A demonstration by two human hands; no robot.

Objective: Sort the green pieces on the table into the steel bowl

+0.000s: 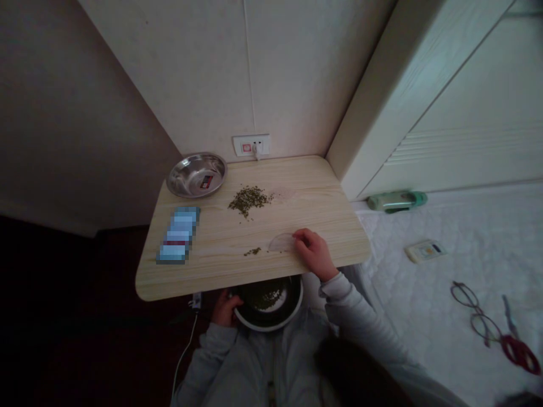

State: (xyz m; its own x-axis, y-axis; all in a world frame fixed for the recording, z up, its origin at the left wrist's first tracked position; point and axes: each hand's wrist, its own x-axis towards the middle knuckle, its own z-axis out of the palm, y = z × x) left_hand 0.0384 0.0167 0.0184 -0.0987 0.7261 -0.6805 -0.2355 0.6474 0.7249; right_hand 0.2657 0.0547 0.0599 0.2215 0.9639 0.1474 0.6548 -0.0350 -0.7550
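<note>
My right hand [314, 253] pinches a thin, clear, rounded plastic piece [281, 243] against the tabletop near its front edge. Just left of that piece lies a small cluster of dark green grains [253, 251], perhaps mung beans. A larger heap of the same grains [249, 200] is spread farther back. Below the table edge, my left hand [226, 308] grips the rim of a metal bowl [292, 314], thumb on the inside. More grains [268, 298] rest in the bottom of this bowl. The table hides part of the bowl's far side.
A second steel bowl [197, 176] and a phone [179, 234] occupy the left of the wooden table [203, 277]. On the white bedding at right are a green-capped bottle [396, 200], a small white box [425, 251], glasses [477, 314] and red-handled scissors [520, 353]. A cable [185, 350] hangs at lower left.
</note>
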